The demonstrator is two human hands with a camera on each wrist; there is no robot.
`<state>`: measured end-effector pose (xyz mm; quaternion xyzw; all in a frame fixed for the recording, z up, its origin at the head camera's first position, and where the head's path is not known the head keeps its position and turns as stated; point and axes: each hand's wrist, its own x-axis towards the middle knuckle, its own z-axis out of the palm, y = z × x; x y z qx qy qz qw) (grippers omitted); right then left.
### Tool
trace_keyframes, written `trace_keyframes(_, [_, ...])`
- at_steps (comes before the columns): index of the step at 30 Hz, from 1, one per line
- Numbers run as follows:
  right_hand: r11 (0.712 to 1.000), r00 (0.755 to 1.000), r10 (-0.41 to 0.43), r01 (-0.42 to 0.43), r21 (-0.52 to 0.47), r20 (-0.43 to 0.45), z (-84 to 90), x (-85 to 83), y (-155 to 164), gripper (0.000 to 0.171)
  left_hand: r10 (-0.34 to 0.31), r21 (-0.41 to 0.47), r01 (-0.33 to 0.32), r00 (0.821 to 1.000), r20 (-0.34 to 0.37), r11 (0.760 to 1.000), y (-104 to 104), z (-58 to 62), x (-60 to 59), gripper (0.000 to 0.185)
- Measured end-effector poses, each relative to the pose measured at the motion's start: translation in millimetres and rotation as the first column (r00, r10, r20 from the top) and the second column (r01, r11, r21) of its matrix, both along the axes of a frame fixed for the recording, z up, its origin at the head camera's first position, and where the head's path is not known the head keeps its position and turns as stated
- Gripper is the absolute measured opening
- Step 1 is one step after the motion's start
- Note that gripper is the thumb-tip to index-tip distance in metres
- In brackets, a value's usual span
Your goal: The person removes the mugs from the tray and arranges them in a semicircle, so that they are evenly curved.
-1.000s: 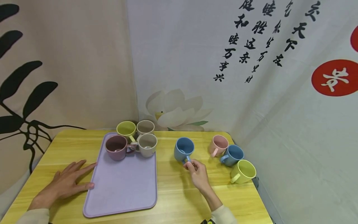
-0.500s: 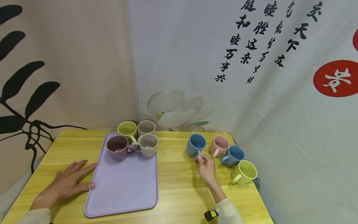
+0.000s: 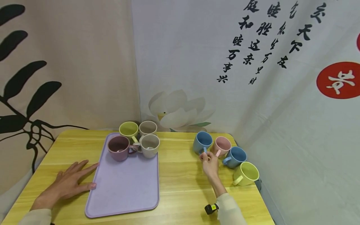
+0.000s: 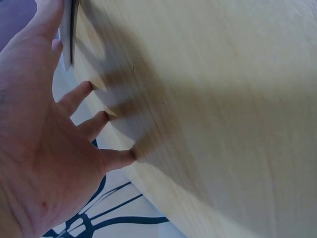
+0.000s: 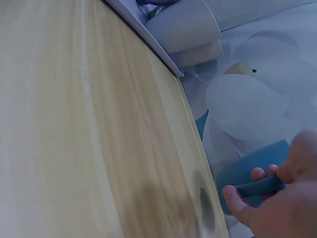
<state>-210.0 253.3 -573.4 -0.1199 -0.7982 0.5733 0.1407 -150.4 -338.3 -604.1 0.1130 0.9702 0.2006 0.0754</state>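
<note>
Pinching the handle of the blue mug [image 3: 203, 142] with right hand [image 3: 210, 164], fingers curled round it. Slid from table centre toward two o'clock, now just beside the pink mug [image 3: 222, 145] (joining that cluster). Upright, mouth up, handle toward six o'clock. Left hand [image 3: 67, 184] flat, touching the purple tray [image 3: 123, 190].

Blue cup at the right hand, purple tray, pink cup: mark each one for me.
Blue cup [image 3: 203, 141], head view, on its outer wall.
Tray [image 3: 126, 187], head view, on the bare near floor.
Pink cup [image 3: 222, 145], head view, on its rim and inside.
</note>
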Motion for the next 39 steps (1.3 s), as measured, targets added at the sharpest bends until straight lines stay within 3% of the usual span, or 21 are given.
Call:
trace_keyframes(6, [0.998,0.999,-0.036,0.036,0.053,0.006,-2.0,-8.2,2,0.023,0.0,0.002,0.0,1.0,-0.003,1.0,0,1.0,0.0,0.092])
trace_keyframes(13, [0.999,0.999,-0.048,0.048,0.013,0.008,-6.1,-17.5,3,0.023,0.007,0.01,-0.007,1.0,0.013,1.0,1,1.9,-1.0,0.092])
trace_keyframes(23, [0.996,0.996,-0.069,0.073,0.06,-0.061,-16.4,-24.5,7,0.025,0.002,0.023,-0.002,1.0,-0.001,1.0,-1,0.9,-0.6,0.091])
trace_keyframes(28, [0.986,0.984,-0.116,0.131,0.107,-0.135,-46.1,-38.2,19,0.021,0.001,0.015,-0.001,1.0,-0.003,1.0,-1,0.0,0.0,0.092])
trace_keyframes(33, [0.942,0.966,-0.22,0.247,0.225,-0.138,-79.4,-58.0,28,0.018,0.001,0.019,-0.001,1.0,-0.001,1.0,-1,0.1,0.4,0.092])
trace_keyframes(39, [0.914,0.948,-0.282,0.313,0.258,-0.15,-87.8,-62.7,27,0.018,0.008,0.024,-0.008,1.0,0.017,1.0,1,2.2,0.4,0.092])
